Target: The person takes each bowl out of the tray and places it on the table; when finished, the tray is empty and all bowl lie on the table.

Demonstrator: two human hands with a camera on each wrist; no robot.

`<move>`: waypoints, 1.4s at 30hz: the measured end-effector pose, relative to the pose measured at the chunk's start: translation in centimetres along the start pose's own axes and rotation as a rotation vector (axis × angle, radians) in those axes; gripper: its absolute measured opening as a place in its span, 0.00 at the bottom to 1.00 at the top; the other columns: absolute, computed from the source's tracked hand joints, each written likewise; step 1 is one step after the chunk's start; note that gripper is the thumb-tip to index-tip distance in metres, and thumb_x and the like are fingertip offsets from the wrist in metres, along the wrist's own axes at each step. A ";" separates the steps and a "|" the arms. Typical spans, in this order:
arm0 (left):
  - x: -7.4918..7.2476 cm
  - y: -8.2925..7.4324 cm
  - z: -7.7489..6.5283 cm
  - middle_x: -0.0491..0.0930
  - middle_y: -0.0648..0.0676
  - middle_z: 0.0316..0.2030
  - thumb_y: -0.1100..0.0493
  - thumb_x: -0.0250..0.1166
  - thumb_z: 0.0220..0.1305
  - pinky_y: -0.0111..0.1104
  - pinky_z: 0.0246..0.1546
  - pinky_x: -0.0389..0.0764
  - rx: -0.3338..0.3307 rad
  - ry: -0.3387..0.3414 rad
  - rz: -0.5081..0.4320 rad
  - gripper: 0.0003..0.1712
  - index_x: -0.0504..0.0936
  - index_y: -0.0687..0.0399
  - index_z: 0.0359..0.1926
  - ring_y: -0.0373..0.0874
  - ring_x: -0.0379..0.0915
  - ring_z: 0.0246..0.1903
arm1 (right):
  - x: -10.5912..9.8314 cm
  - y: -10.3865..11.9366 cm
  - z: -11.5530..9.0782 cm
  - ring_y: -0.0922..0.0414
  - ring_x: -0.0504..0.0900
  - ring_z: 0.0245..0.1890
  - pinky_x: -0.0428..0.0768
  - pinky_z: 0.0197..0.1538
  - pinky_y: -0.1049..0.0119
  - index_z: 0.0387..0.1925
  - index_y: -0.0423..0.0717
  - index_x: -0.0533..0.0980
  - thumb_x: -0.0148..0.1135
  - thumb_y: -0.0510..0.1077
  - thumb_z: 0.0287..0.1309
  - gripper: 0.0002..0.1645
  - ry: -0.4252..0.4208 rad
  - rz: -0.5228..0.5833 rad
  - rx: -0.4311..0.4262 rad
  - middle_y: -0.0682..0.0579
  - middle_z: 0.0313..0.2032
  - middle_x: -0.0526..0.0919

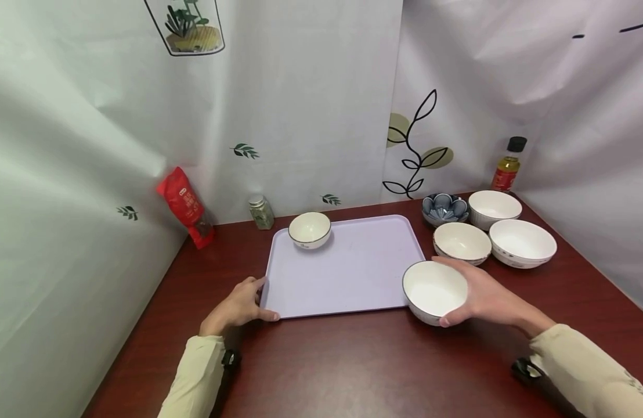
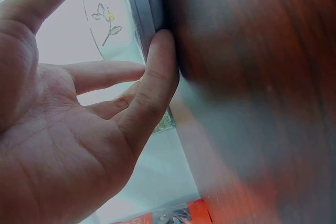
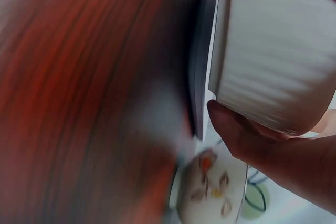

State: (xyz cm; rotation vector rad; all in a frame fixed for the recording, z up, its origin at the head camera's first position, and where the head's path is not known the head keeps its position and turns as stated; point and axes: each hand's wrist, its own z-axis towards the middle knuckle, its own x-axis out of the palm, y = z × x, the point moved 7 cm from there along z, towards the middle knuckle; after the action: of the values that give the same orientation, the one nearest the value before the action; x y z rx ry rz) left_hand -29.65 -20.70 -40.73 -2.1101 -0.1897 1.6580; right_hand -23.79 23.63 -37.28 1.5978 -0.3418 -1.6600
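Observation:
My right hand (image 1: pixel 483 297) grips a white bowl (image 1: pixel 434 287) with a dark rim, thumb at its near side and fingers round the far side. This bowl overlaps the right front corner of the lilac tray (image 1: pixel 347 273); its ribbed wall (image 3: pixel 278 45) shows in the right wrist view, its base close to the tray edge. Whether they touch, I cannot tell. My left hand (image 1: pixel 241 302) is at the tray's left front corner, thumb by the front edge, fairly straight fingers against the left edge. Another dark-rimmed white bowl (image 1: pixel 309 229) stands on the tray's back left corner.
Right of the tray stand a blue-grey petal-shaped bowl (image 1: pixel 444 209) and several white bowls (image 1: pixel 522 241). An oil bottle (image 1: pixel 506 165) is behind them. At the back left are a glass jar (image 1: pixel 261 213) and a red packet (image 1: pixel 184 203) leaning on the curtain (image 1: pixel 300 104).

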 end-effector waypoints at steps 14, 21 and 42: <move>0.1 0.0 0.1 0.74 0.63 0.49 0.49 0.84 0.43 0.43 0.50 0.77 -0.010 0.003 -0.012 0.60 0.64 0.69 0.72 0.49 0.72 0.44 | -3.8 -5.1 -3.5 0.78 0.65 0.46 0.66 0.45 0.80 0.72 0.42 0.64 0.87 0.51 0.29 0.66 -0.025 -0.076 0.117 0.37 0.60 0.75; 0.0 0.0 -0.1 0.74 0.63 0.49 0.50 0.83 0.43 0.44 0.50 0.77 -0.015 0.003 -0.002 0.60 0.64 0.69 0.72 0.49 0.71 0.45 | -4.7 -6.3 -3.9 0.82 0.63 0.47 0.61 0.46 0.84 0.70 0.39 0.64 0.87 0.48 0.27 0.65 -0.081 -0.079 0.078 0.35 0.60 0.75; 0.1 0.0 0.1 0.73 0.65 0.49 0.51 0.84 0.42 0.43 0.47 0.78 -0.022 0.011 -0.025 0.60 0.63 0.72 0.72 0.49 0.74 0.43 | -4.6 -6.9 -3.1 0.61 0.66 0.58 0.64 0.48 0.79 0.72 0.41 0.64 0.85 0.54 0.32 0.64 -0.018 -0.146 0.088 0.34 0.64 0.72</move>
State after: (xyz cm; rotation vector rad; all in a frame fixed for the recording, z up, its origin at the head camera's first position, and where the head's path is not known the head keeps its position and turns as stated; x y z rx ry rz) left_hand -29.68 -20.67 -40.85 -2.1236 -0.2307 1.6369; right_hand -23.81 32.30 -39.17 1.7091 -0.3178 -1.7919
